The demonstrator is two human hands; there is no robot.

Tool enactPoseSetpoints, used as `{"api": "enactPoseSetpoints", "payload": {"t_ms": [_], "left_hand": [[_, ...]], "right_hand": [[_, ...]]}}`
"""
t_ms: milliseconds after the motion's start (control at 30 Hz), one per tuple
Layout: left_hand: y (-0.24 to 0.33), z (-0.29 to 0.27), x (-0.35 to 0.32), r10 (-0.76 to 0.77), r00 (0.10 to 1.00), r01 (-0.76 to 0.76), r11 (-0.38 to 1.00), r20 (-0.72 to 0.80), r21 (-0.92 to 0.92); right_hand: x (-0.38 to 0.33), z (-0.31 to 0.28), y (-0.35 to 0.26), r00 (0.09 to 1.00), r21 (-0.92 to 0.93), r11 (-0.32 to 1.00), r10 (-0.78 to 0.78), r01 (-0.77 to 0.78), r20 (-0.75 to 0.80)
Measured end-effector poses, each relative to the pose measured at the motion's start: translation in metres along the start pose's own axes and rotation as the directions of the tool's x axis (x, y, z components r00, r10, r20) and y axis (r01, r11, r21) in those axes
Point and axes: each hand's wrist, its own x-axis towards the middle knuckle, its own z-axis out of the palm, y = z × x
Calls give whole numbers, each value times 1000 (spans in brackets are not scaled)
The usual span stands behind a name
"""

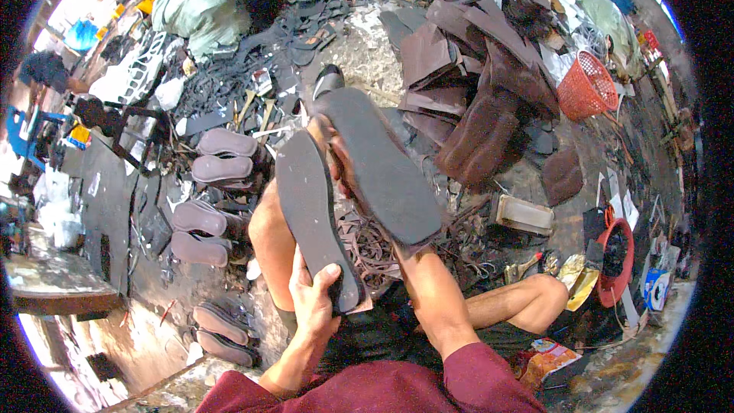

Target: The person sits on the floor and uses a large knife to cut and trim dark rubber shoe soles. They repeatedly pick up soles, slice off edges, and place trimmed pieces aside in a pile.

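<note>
My left hand (312, 291) grips the lower end of a dark grey shoe sole (310, 199), thumb on its face. A second, broader dark sole (386, 164) slants beside it on the right. My right forearm passes behind that sole, and parts of my right hand (342, 168) show at its left edge; the rest is hidden. At their upper ends the two soles come close together. Under the left sole's lower end, a small edge of brownish material shows.
Paired soles (222, 157) lie in stacks on the floor at left. Brown sheets (489, 107) are heaped at upper right near an orange basket (587, 86). A pale block (524, 215) and a red-rimmed basin (616, 261) lie at right. Black scraps (260, 69) cover the far floor.
</note>
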Motion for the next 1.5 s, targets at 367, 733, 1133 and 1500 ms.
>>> {"api": "enactPoseSetpoints", "payload": {"t_ms": [367,733,1133,1500], "left_hand": [[48,-15,-10,-48,997,38,987,61,158],[57,-64,-14,-473,826,429,880,305,203],[65,-40,-7,-615,759,468,744,215,476],[42,-73,0,-539,566,333,842,624,425]], "right_hand": [[-148,36,-100,999,-34,999,-1,0,-50],[-229,-48,-110,989,-678,730,15,91,149],[-112,-50,-174,812,-817,475,303,326,499],[-97,-38,-154,792,-694,707,342,137,505]]}}
